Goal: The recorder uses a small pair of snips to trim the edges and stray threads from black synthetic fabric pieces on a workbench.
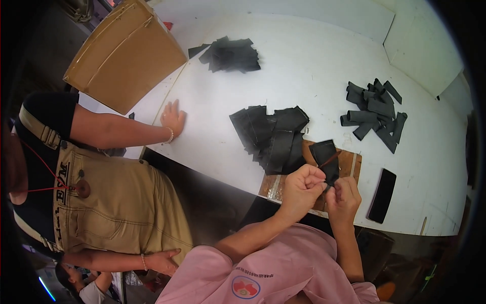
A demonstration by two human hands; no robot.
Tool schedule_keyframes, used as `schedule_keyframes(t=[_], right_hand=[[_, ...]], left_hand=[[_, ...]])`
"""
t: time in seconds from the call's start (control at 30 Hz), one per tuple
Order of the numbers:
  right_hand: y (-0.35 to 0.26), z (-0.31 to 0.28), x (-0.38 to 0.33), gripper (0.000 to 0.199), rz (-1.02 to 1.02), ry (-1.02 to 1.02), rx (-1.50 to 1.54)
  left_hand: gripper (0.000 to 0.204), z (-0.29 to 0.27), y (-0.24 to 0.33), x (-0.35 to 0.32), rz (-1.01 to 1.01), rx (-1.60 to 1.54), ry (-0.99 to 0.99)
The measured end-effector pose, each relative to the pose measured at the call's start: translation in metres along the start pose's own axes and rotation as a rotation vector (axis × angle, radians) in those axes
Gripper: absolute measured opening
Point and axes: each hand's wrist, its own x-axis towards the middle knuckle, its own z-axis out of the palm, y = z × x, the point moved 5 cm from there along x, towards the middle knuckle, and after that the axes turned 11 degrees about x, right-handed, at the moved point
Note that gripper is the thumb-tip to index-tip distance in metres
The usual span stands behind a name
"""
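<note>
A small black fabric piece (324,150) lies over a brown board (349,164) at the table's front edge. My left hand (304,188) is closed, fingertips pinching at the piece's lower end. Beside it my right hand (344,200) pinches the same end from the right, the two sets of fingertips almost touching. A thin reddish-brown stick-like thing (331,158) slants across the fabric from near my left fingers; whether they grip it too I cannot tell. Just left of the board is an overlapping pile of flat black fabric pieces (273,134).
Rolled black fabric tubes (377,109) are heaped at the right, with a black phone (382,195) nearer me. Another black stack (233,54) lies at the back. At the left, a co-worker's hand (173,119) rests on the white table (202,131), near a cardboard box (126,55).
</note>
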Motion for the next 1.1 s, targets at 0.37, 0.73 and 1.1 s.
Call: schedule_keyframes(t=[0.37, 0.73, 1.1], right_hand=[[0.024, 0.013, -0.017, 0.008, 0.787, -0.042, 1.554], [0.020, 0.013, -0.008, 0.018, 0.620, -0.104, 1.205], [0.013, -0.010, 0.001, 0.023, 0.356, -0.094, 1.194]], left_hand=[[0.022, 0.008, 0.009, 0.000, -0.181, -0.158, -0.170], [0.032, -0.002, 0.015, -0.004, 0.062, 0.037, -0.222], [0.051, 0.016, 0.038, -0.015, -0.161, -0.353, -0.594]])
